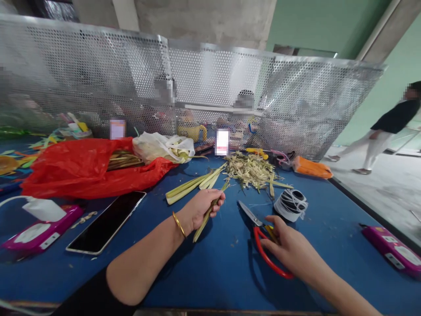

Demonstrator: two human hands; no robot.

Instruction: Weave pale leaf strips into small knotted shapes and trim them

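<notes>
Snagging seems the likeliest fault: what looks like a loose thread is trailed from the spool (290, 205) toward the blades of the red-handled scissors (258, 239), and could be cut accidentally if these were swept sideways. The scissors are grasped by the right hand (291, 241), just beside the spool — how firmly cannot be told. A bundle of narrow green leaf strips (202, 227) is clenched by the left hand (204, 202) over the blue tabletop (213, 272), near the paler stalks (186, 188); its free ends could be bent or splayed by a careless tug. Left fingers could be nicked should the blade tips be brought close, and strips dropped forward could be lost among the shredded trimmings (251, 170).
</notes>
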